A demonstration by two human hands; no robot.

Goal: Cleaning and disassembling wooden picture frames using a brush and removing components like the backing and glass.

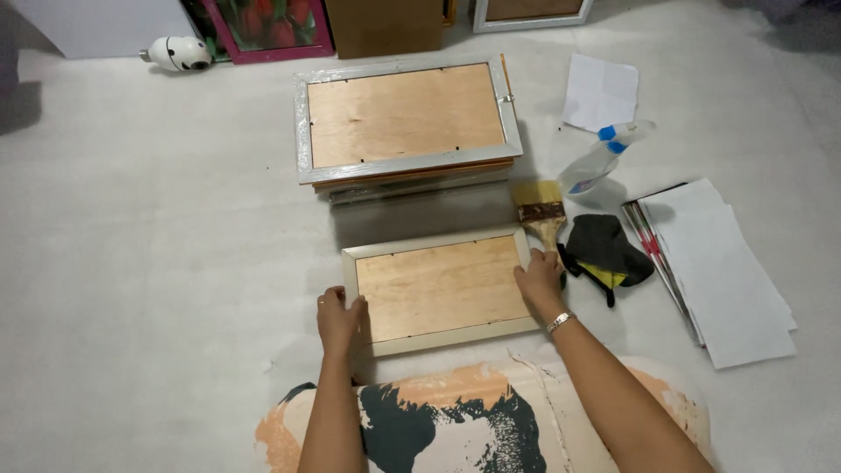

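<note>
Two hands on one picture frame point(442, 289), face-down on the floor.
Long axis runs left-right; left hand point(338, 317) and right hand point(540, 278) rest flat at each short end, fingers loosely together, brush point(540, 213) just beyond the right.

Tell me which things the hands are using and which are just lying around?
In use: left hand and right hand on the small frame.

Lying about: paintbrush, frame stack, spray bottle, black cloth, papers.

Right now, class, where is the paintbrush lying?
In the head view the paintbrush lies on the floor to the right, just past the right hand, between the near picture frame and the black cloth.
</note>
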